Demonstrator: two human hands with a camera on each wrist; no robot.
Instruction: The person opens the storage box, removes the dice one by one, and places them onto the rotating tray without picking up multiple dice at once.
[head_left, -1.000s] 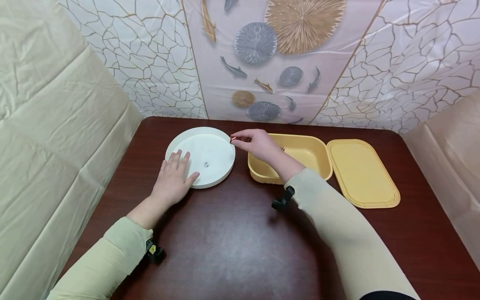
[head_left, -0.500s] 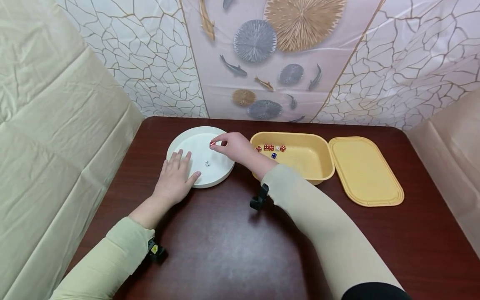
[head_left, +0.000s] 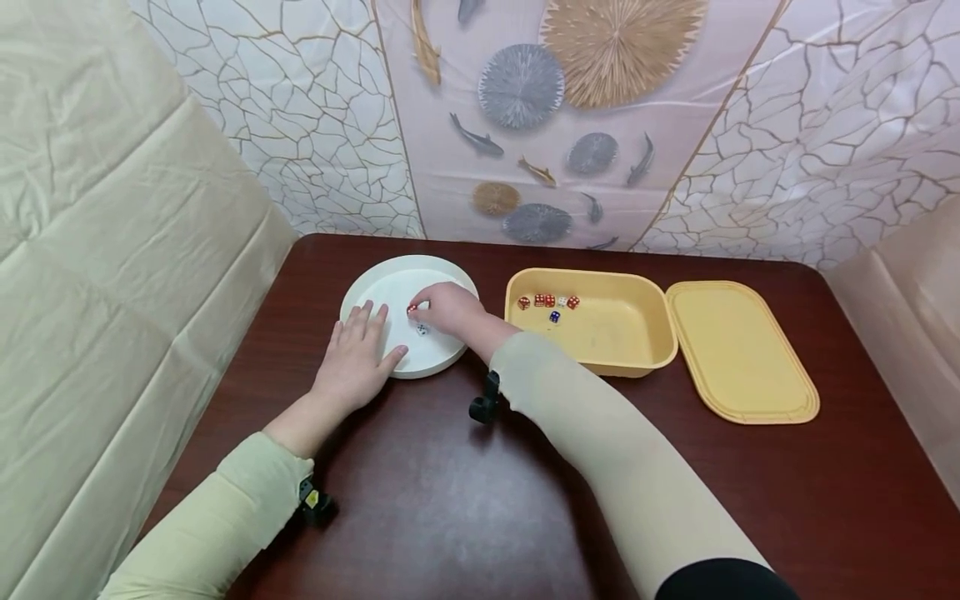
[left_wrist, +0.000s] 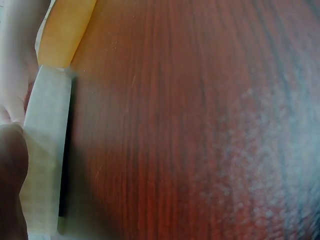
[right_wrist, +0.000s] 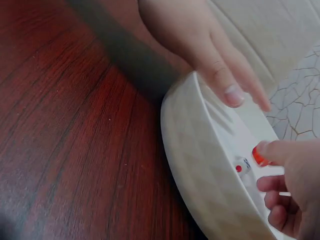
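A round white tray [head_left: 442,364] stands at the left of the table. My right hand [head_left: 450,308] is over it and pinches a red die [right_wrist: 259,155] between thumb and finger. Close beside that red die, a white die [right_wrist: 242,166] lies in the tray; its red pip shows in the right wrist view. My left hand [head_left: 354,360] lies with straight, spread fingers over the near left rim of the tray. In the left wrist view the thumb [left_wrist: 11,165] overlaps the tray's side wall.
Right of the tray is a yellow plastic box [head_left: 622,321] holding several red dice [head_left: 550,300], a white die [head_left: 562,301] and a blue die [head_left: 555,317]. Its yellow lid [head_left: 742,350] lies against its right side. The dark wooden table [head_left: 420,483] ends at a patterned backdrop.
My right hand has moved left from above the yellow box into the white tray, bringing the red die down beside the white one. The left hand stays in place.
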